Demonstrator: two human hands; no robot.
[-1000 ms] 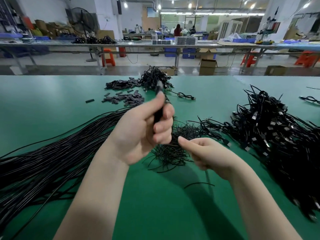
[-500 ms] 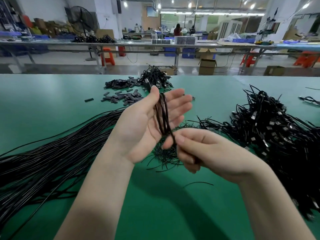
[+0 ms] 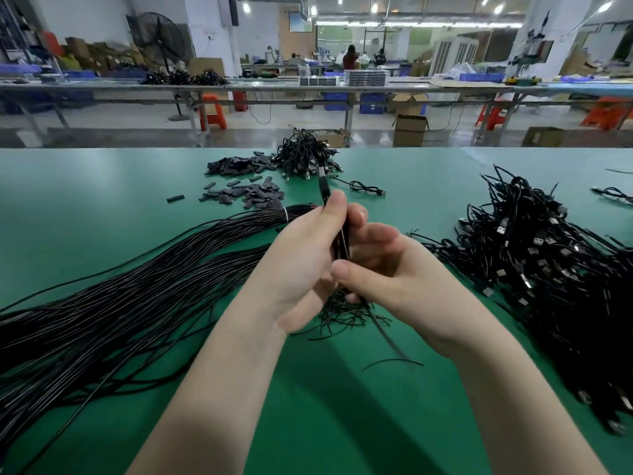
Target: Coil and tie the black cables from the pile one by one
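Left hand [image 3: 301, 265] curled round a coiled black cable [image 3: 342, 246], thumb up along the coil, fingers wrapped from behind; the cable's plug end [image 3: 324, 186] sticks up past the thumb tip. Right hand [image 3: 404, 282] just beside it, touching, thumb and fingers pinching at the lower part of the same coil; a thin black strand [image 3: 387, 332], blurred, trails down from that pinch toward the table. Cannot tell if the strand is a tie or the cable's tail. Both hands held above the green table [image 3: 102, 186], centre of view.

Directly under the hands: a small heap of short black wire ties [image 3: 339, 315], a few strays [image 3: 394, 362] lying apart nearer the camera.

Left of the hands: a long bundle of straight black cables [image 3: 120, 296] fanned across the table, bound with a white band [image 3: 285, 214] at its far end.

Right: a big pile of loose black USB cables [image 3: 548, 269], metal plugs showing.

Far side: scattered dark grey flat pieces [image 3: 253, 195] and, beside them, a smaller heap of coiled cables [image 3: 308, 156]; one coiled cable [image 3: 363, 187] lies alone near it.
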